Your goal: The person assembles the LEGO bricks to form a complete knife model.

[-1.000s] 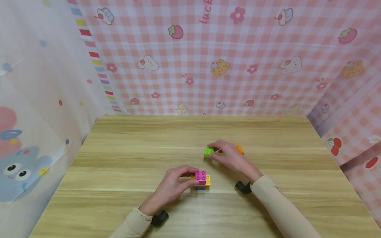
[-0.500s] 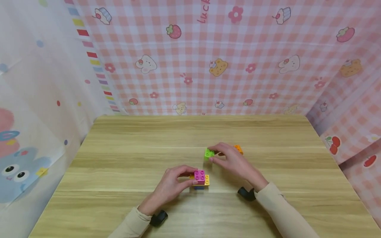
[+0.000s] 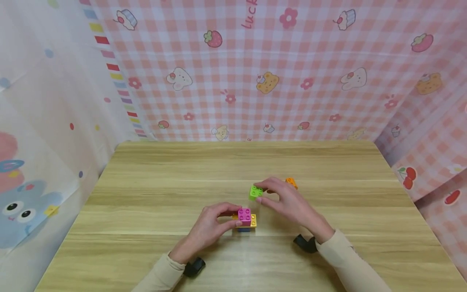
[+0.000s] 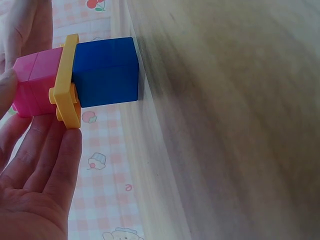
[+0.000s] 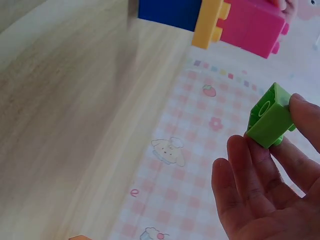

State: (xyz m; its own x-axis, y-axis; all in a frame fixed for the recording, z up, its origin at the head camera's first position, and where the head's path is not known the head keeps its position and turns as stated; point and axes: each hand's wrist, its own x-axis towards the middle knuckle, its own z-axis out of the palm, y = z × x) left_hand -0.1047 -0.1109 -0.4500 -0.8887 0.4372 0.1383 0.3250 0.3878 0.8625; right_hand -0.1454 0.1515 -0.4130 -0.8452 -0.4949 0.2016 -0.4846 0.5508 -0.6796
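Note:
In the head view a small stack stands before me: a pink brick [image 3: 244, 217] on top, a wider yellow plate [image 3: 253, 221] in the middle, a blue brick [image 4: 106, 72] underneath. My left hand [image 3: 209, 225] grips the pink brick between thumb and fingers from the left. Behind the stack and slightly to its right, my right hand [image 3: 288, 202] pinches a green brick [image 3: 255, 193]. The right wrist view shows this green brick [image 5: 272, 117] off the table, tilted, its hollow underside visible; the stack's yellow plate [image 5: 207, 22] is beyond it.
An orange brick [image 3: 291, 182] lies on the wooden table [image 3: 175, 174] behind my right hand, partly hidden by it. Checked pink cloth [image 3: 233, 73] hangs along the table's back edge. Black wrist cameras, such as the right one [image 3: 304, 243], sit below both hands.
My right hand has lifted the green brick and brought it a little toward me, nearer the stack. More of the orange brick shows. The left hand keeps its hold on the pink brick.

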